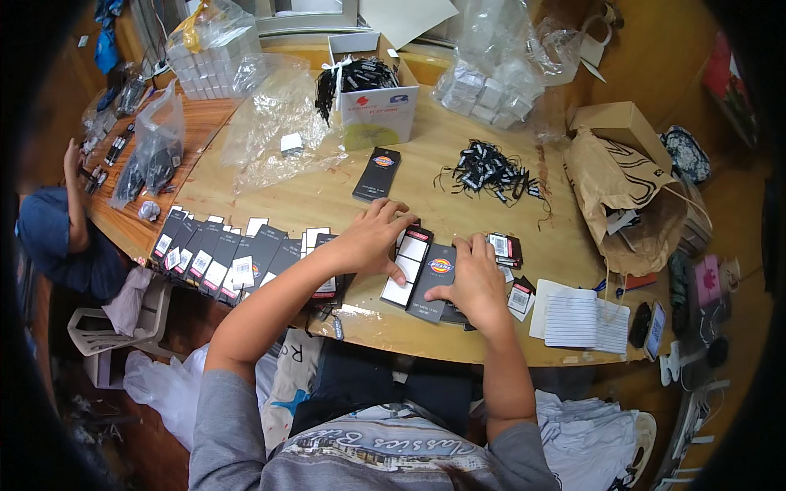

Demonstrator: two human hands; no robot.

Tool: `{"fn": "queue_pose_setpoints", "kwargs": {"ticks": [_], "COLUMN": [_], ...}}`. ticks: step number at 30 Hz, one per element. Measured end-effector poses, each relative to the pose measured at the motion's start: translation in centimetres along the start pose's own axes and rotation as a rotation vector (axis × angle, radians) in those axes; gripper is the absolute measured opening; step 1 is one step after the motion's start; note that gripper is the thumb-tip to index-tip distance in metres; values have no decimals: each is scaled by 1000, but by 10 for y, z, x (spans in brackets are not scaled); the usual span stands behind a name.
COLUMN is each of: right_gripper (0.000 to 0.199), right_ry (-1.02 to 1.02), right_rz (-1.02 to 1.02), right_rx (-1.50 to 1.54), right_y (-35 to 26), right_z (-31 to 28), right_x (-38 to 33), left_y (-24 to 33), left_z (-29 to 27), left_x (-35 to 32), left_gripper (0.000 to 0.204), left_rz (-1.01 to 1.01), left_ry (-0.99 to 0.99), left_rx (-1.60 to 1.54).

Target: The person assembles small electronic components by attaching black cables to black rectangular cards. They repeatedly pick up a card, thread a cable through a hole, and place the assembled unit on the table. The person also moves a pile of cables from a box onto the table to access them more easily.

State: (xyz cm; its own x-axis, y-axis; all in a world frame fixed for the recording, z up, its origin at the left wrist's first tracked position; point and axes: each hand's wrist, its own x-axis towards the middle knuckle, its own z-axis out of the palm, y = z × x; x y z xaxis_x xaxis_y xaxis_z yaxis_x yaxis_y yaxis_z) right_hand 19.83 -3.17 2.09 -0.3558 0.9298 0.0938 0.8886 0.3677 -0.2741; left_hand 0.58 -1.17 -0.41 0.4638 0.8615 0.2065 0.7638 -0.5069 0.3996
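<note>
Head view. A rounded wooden counter [327,204] is filling the middle of the frame, its light top meeting a darker brown section at the far left corner. The left hand [372,237] is lying spread, fingers open and palm down, on a pair of black hang tags [409,266] with white labels near the counter's near edge. The right hand [475,278] is resting just beside it, fingers loosely curled down onto a black tag with an oval logo [438,274]; it is pressing rather than gripping. A long overlapping row of black tags [221,258] is running along the near left edge. One single black tag [377,173] is lying toward the counter's centre. A loose heap of black strings with small fasteners [490,173] is sitting toward the right. An open white box [372,102] is standing at the far edge, between clear plastic bags of small white boxes [209,49] and a second such bag [491,90]. A brown paper bag [622,200] is slumping at the right edge, and a lined notepad [583,319] is lying at the near right corner.

Another person in a blue sleeve [57,237] is sitting at the far left, largely cut off by the dark rim. The fisheye is bending all edges; the floor items at the right are too dim to identify.
</note>
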Motion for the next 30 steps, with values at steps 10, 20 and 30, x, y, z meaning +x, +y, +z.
{"fn": "queue_pose_setpoints", "kwargs": {"ticks": [10,20,30], "right_gripper": [38,19,42], "right_ry": [70,259,77], "right_rz": [164,-27,352], "right_rx": [507,1063,113], "right_y": [18,-5,97], "right_z": [7,-1,-21], "right_x": [6,-15,-59], "left_y": [11,54,66], "left_z": [4,-20,-7], "left_x": [9,-22,-45], "left_gripper": [55,17,10], "left_rz": [-36,-380,-450], "left_ry": [192,221,499], "left_rx": [85,-1162,-1340]}}
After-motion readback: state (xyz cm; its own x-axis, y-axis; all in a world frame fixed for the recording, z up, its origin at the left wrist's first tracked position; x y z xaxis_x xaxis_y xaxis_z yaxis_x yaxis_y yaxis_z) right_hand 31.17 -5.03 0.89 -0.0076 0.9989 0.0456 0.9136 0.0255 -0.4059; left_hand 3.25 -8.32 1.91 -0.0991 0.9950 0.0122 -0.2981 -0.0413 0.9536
